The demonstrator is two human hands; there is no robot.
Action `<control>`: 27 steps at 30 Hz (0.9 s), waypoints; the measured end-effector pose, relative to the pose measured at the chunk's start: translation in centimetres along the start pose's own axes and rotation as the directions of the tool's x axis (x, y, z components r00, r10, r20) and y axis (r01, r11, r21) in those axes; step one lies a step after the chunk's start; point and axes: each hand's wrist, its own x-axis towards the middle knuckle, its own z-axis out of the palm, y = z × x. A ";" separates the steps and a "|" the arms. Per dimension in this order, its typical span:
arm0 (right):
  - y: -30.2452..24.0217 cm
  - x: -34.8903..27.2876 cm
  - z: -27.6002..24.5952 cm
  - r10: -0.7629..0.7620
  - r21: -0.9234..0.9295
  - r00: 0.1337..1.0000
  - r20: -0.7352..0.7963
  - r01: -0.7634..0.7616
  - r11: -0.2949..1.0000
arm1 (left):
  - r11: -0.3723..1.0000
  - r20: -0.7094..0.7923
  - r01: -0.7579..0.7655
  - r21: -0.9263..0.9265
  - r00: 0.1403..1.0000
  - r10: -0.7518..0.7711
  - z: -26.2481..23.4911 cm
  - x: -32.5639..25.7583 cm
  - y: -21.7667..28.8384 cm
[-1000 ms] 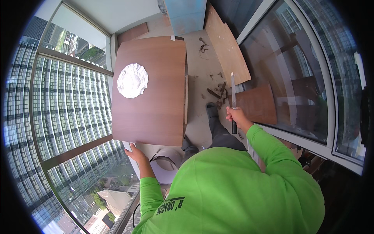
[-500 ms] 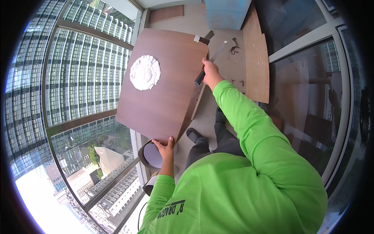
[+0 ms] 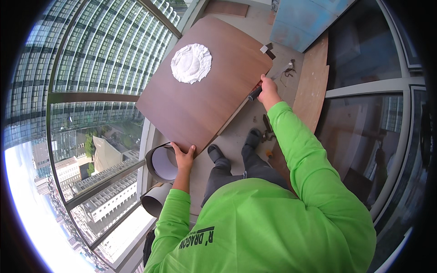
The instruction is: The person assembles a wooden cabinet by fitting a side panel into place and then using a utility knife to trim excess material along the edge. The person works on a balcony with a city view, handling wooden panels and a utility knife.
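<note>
Board [image 3: 205, 95] tilted, long axis running away, left hand [image 3: 183, 157] fingers gripping near edge, right hand [image 3: 268, 93] clenched on dark-handled tool [image 3: 256, 92].

Both hands reach forward, left hand [image 3: 183, 157] gripping, right hand [image 3: 268, 89] clenched.

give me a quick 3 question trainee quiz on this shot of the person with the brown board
1. True or false: the left hand grips the near edge of the brown wood-grain board.
2. What lies on the board's far part? A) white crumpled round patch B) red cloth C) metal bowl
3. Fill in: the right hand holds a dark-handled ____ at the board's right edge.

Key: 1 true; 2 A; 3 tool
</note>
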 end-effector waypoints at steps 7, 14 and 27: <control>1.2 -6.1 -1.6 0.021 0.025 0.998 0.058 -0.023 0.999 | 1.000 0.031 0.023 0.020 0.999 -0.024 -4.2 1.6 -0.8; 4.9 -10.4 -5.2 0.002 0.075 1.000 -0.023 0.000 0.997 | 0.999 0.034 0.006 -0.035 0.999 -0.005 -9.4 3.7 -1.1; 15.3 -17.5 -9.9 -0.217 0.129 0.925 -0.311 0.268 0.955 | 0.954 0.189 -0.039 -0.299 0.977 0.099 -14.9 2.8 -8.6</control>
